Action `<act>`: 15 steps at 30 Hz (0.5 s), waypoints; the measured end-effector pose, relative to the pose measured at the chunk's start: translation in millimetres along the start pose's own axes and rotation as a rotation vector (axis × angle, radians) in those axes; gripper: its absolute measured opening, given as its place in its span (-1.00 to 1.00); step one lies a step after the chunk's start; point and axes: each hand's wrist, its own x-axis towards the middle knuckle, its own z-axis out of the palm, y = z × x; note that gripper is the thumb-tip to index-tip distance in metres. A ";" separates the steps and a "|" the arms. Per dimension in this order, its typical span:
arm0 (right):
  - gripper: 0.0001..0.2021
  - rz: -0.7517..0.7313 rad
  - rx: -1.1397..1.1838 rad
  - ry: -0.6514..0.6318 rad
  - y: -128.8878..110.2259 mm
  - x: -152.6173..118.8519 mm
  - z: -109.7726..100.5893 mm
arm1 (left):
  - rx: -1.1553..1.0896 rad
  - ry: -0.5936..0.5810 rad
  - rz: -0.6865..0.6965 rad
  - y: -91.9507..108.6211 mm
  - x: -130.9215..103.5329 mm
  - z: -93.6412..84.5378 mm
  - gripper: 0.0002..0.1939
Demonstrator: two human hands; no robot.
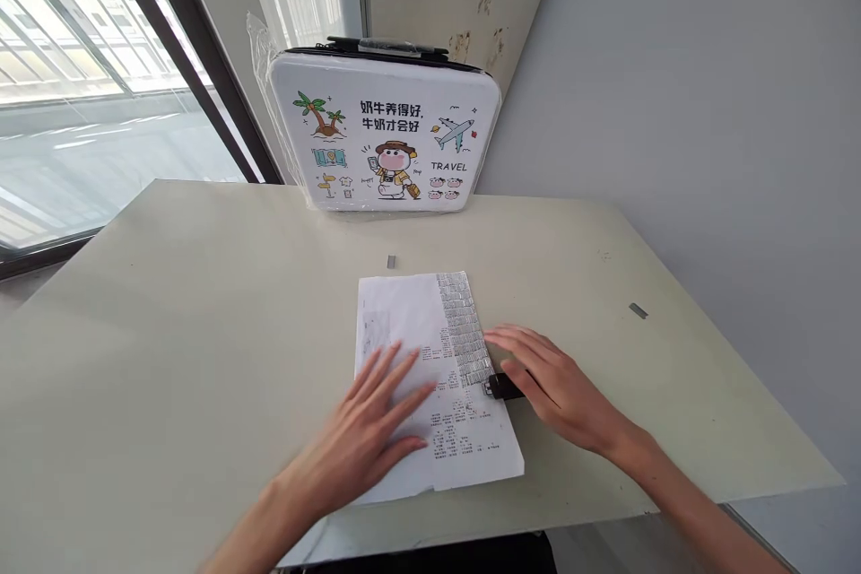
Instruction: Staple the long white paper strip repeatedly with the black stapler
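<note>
A printed sheet of paper (pixel 404 305) lies on the table, with a dense band of staples (pixel 464 332) along its upper right edge. My left hand (pixel 377 421) rests flat on the paper's lower left part, fingers spread, holding nothing. At the right edge of the paper sits a black stapler (pixel 504 387), its head over the sheet's edge just below the band. My right hand (pixel 561 386) is beside and partly over the stapler, hiding its rear end; whether the fingers grip it is not clear.
A white case (pixel 396 130) with cartoon prints stands at the table's (pixel 202 305) back edge. One small grey staple strip (pixel 391 262) lies behind the paper, another strip (pixel 639 311) to the right. A window is at left, a wall at right.
</note>
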 end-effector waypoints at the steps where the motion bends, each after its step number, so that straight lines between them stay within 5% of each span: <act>1: -0.58 -0.042 -0.005 -0.012 6.9 -7.4 -2.3 | 0.022 0.019 -0.026 -7.6 -9.0 -3.4 -0.36; 6: -0.73 -0.102 -0.060 0.086 40.9 -36.1 1.4 | 0.092 0.030 -0.091 -31.5 -43.6 -12.7 -0.33; 15: -0.64 0.281 -0.042 0.429 76.6 -84.5 -12.5 | 0.113 -0.021 -0.021 -19.8 -34.8 -14.7 -0.24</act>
